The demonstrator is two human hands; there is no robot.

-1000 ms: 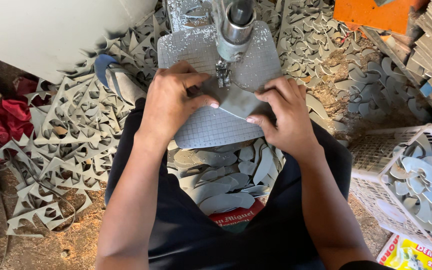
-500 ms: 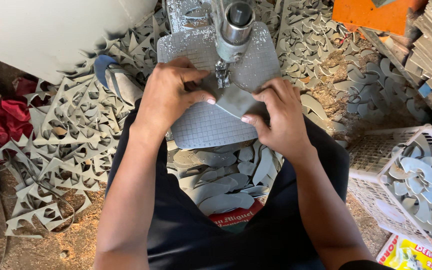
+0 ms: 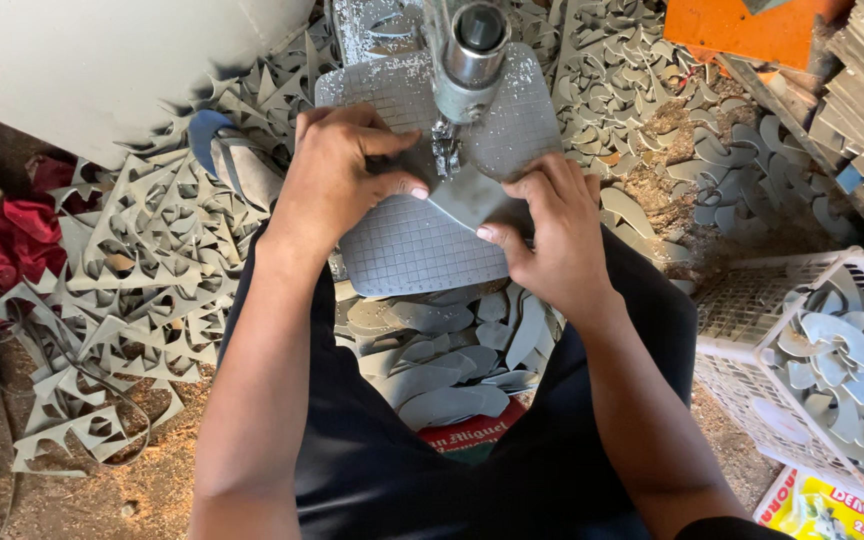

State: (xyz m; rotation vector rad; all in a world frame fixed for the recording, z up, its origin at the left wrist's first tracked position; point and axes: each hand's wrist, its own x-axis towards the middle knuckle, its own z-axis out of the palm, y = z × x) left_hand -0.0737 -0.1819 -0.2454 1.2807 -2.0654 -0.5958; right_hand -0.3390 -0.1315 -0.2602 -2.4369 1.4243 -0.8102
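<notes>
1. Between the knees lies a pile (image 3: pixel 452 370) of grey cut shapes.
2. Right hand (image 3: pixel 552 235) pinches the grey piece (image 3: pixel 472 198) at the plate's (image 3: pixel 412 255) middle.
3. The piece's long axis runs from that hand up-left toward the left hand (image 3: pixel 337 180), pressing it flat.
4. The needle (image 3: pixel 445 155) stands at its far edge.

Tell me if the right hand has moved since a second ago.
Yes. The right hand has slid slightly left with the grey piece, toward the machine's needle.
</notes>
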